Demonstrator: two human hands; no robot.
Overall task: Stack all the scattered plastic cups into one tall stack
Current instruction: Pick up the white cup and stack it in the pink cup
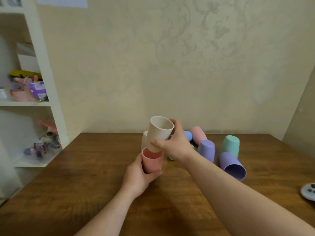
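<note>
Scattered on the wooden counter [95, 176] right of the hands: an upright inverted lilac cup [206, 150], a mint cup [230, 145] upside down, a purple cup [232, 166] on its side with mouth toward the camera, a pale pink cup [198, 135] and a blue cup [188, 135] lying behind. A white cup [144, 140] half hidden behind the held pair. Game controller [308, 191] at far right edge. White shelf [42, 65] with clutter at left.

Cream cup [160, 132], tilted, mouth up, base entering the coral cup [152, 161]. Right hand [175, 142] fingers clamped round the cream cup; left hand [138, 174] fingers wrapped round the coral cup, both above the counter.
</note>
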